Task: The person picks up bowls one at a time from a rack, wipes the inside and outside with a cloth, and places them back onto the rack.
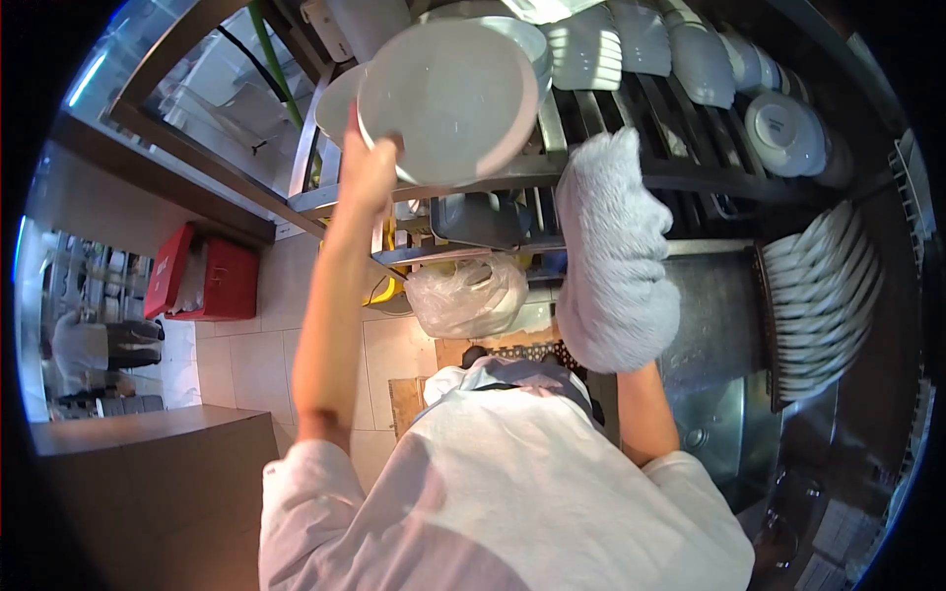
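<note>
My left hand (371, 172) is closed on the near left rim of a large round white plate (448, 103), which is tilted up over the metal rack. Another pale round dish (337, 103) shows partly behind that plate. A thick white towel (616, 256) covers my right hand and wrist and stands up from it, so the fingers are hidden. Only the bare forearm (645, 414) shows below the towel. Just beyond the towel, white bowls (583, 49) stand on the slats of the rack (680, 177).
At the right, many white plates (818, 295) stand on edge in a row beside a metal sink (714, 424). Small white dishes (778, 133) sit on the rack. Below are a dark tray (480, 219) and a plastic bag (468, 295). A red box (222, 279) and another person (89, 350) are at the left.
</note>
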Motion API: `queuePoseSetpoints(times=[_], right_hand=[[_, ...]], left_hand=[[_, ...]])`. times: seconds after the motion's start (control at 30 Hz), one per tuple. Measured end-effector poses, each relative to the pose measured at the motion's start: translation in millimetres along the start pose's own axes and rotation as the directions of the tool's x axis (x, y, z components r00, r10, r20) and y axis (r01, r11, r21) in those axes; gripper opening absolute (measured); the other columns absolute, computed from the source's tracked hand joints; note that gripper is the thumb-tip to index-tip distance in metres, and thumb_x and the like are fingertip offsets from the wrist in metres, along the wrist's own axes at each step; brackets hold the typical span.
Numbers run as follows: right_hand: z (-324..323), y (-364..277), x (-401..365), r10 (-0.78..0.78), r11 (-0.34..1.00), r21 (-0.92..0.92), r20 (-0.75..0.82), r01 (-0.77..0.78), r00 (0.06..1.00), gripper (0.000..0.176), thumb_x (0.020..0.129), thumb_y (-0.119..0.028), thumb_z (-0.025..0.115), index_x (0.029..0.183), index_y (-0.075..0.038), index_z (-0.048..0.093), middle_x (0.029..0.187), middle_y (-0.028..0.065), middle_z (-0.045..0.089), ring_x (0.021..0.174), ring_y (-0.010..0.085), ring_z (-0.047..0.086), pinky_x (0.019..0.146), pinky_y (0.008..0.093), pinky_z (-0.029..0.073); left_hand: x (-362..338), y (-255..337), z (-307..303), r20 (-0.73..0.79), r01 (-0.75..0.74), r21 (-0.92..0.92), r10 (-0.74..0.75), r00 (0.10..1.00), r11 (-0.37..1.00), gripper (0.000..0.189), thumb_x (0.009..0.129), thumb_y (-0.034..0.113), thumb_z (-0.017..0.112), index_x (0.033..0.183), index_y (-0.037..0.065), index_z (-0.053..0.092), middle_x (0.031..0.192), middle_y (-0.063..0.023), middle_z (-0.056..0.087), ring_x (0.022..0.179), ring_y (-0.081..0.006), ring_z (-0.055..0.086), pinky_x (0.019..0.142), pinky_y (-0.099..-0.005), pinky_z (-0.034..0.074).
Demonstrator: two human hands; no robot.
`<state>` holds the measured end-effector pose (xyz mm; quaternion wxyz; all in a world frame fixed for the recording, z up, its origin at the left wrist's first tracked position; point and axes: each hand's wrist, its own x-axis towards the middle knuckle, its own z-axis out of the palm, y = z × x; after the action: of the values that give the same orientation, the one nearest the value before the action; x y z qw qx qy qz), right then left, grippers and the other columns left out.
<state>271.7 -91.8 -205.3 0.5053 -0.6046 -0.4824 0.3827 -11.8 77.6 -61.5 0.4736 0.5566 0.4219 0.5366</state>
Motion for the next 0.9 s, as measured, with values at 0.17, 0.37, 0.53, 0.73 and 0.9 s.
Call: queuePoseSetpoints(times=[0.17,0.37,0.53,0.73,0.9], right_hand=[[76.5,-31.7,24.2,-0.321,0.900,-0.307,0.015,0.310,0.947,0.045,0.093,-0.024,0.056,0.133,-0.007,0.044,0.131,0.0099,0.049,0.121,0.0211,0.046,0.106,0.0318,0.036],[147.8,-29.9,-16.3,-0.367,0.763,-0.480,0.231,0.434,0.901,0.046,0.093,-0.024,0.056,0.133,-0.007,0.044,0.131,0.0101,0.049,0.121,0.0212,0.046,0.106,0.0319,0.036],[137.8,-27.7,-11.7,-0.311,0.784,-0.475,0.256,0.399,0.915,0.046,0.093,-0.025,0.057,0.134,-0.007,0.044,0.131,0.0101,0.049,0.122,0.0213,0.046,0.106,0.0320,0.035],[170.3,-13.7,-39.4,-0.296,0.902,-0.269,0.185,0.338,0.937,0.047,0.093,-0.025,0.057,0.134,-0.007,0.044,0.132,0.0103,0.049,0.122,0.0213,0.046,0.107,0.0322,0.035],[122.4,-40.2,-19.7,-0.314,0.765,-0.471,0.322,0.439,0.893,0.047,0.093,-0.025,0.057,0.134,-0.007,0.044,0.132,0.0104,0.049,0.122,0.0214,0.046,0.107,0.0323,0.035]], left_hand=[[-101.1,-60.5,26.3,0.083,0.000,0.053,-0.005,0.997,0.999,0.057,0.093,0.021,0.050,0.142,-0.001,0.032,0.139,-0.0158,0.045,0.129,-0.0250,0.043,0.109,-0.0356,0.033],[-118.3,-78.5,-15.0,0.168,-0.043,0.171,0.014,0.986,0.984,0.059,0.102,0.045,0.037,0.144,0.003,0.033,0.140,-0.0169,0.045,0.130,-0.0265,0.042,0.109,-0.0359,0.030],[-134.5,-100.2,-36.7,0.200,0.056,0.255,-0.109,0.974,0.965,0.055,0.102,0.044,0.036,0.144,0.009,0.036,0.138,-0.0168,0.048,0.129,-0.0282,0.044,0.108,-0.0368,0.031],[-118.5,-101.8,-50.8,0.221,0.135,0.262,-0.195,0.956,0.956,0.052,0.103,0.044,0.035,0.143,0.011,0.038,0.134,-0.0126,0.052,0.124,-0.0235,0.048,0.106,-0.0349,0.034],[-144.5,-135.0,-40.5,0.134,0.363,0.078,-0.371,0.919,0.928,0.051,0.095,0.008,0.048,0.144,0.009,0.033,0.137,-0.0162,0.047,0.127,-0.0252,0.044,0.109,-0.0356,0.031]])
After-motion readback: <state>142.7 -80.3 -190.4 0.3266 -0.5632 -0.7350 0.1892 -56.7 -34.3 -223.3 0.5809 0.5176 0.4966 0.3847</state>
